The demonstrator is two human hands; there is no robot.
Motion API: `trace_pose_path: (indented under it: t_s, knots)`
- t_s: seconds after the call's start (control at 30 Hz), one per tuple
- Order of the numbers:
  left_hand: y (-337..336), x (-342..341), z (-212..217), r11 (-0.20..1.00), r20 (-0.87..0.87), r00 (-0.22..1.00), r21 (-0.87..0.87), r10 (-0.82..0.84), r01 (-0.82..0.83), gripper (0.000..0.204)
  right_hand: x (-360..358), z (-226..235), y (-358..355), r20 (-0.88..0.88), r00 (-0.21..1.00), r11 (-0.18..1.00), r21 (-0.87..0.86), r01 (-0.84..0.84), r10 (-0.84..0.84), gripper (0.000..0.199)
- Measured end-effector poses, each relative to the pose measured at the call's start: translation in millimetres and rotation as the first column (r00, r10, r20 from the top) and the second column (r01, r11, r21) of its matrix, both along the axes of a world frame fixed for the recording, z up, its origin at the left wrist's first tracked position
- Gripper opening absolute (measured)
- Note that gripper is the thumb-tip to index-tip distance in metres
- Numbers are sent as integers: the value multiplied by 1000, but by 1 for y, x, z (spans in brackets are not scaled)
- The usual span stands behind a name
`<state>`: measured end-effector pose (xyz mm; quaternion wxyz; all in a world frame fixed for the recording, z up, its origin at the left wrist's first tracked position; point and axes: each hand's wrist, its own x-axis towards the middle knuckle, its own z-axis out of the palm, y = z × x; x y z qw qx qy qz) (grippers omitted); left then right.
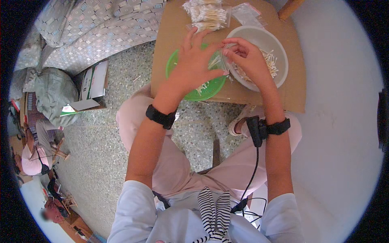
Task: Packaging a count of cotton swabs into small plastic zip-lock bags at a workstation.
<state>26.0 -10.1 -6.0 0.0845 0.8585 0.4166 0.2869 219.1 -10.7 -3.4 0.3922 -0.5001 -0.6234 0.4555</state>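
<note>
A small clear plastic bag with white-tipped cotton swabs seen through it is between my hands. My left hand is spread wide over the green basket, its thumb and index finger at the bag's sides. My right hand, fingers curled, pinches the bag's edge over the white bowl. Loose cotton swabs lie in the bowl. More swabs lie in the green basket, partly hidden under my left hand. Exactly how the left fingertips grip the bag is hard to make out.
On the brown cardboard-covered table, bundled cotton swabs lie at the far edge beside clear bags. A white wall stands close on the right. Patterned cloth and an opened carton are left. Other people sit far left.
</note>
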Motion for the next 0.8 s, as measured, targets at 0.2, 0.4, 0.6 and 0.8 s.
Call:
trace_pose_path:
  t_s: [0.2, 0.4, 0.6, 0.8]
  knots:
    - [12, -3, -6, 999, 68, 997, 44, -29, 26, 52, -2, 7, -6, 218, 973, 989, 137, 46, -76, 34]
    - [5, -1, -3, 999, 81, 997, -51, -2, 6, 54, 12, 8, -6, 257, 962, 971, 235, 31, -93, 29]
    - [0, 7, 3, 996, 31, 998, -76, -51, 53, 63, 10, 6, -7, 286, 950, 984, 158, 81, -124, 27]
    - [-4, 11, 9, 998, 51, 997, -36, -54, 56, 61, 2, 9, -9, 376, 888, 962, 171, 213, -264, 26]
